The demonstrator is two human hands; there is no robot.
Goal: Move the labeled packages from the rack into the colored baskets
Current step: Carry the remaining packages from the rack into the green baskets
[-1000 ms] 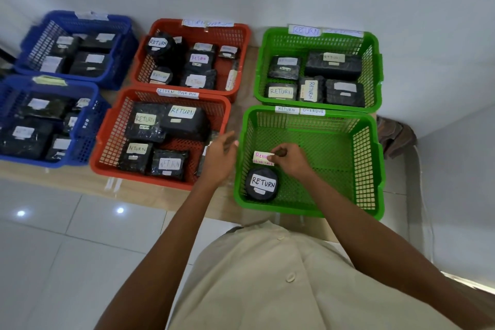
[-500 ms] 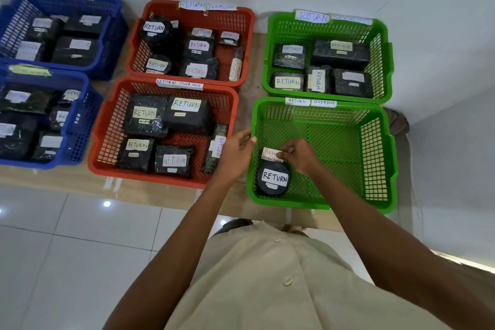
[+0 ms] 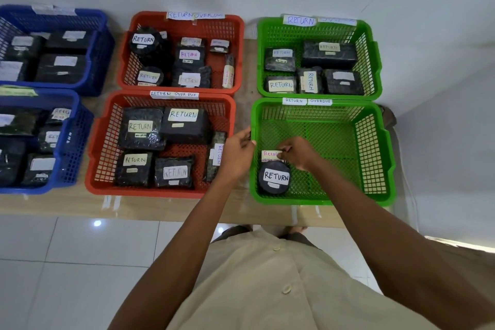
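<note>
Right hand [image 3: 297, 154] is down in the near green basket [image 3: 375, 153], fingers pinching a small pink-lettered package [image 3: 271, 155] just behind the round black RETURN package [image 3: 274, 177]. Left hand [image 3: 237, 153] sits at that basket's left rim; gripping or merely touching, I cannot tell. Placing step, I'd say. The next move calls for a clean release, then back to the rack. Far green basket [image 3: 372, 61] holds five; near red basket [image 3: 93, 158], far red basket [image 3: 237, 32] and near blue basket [image 3: 75, 142] all carry black packages on the table [image 3: 67, 206].
</note>
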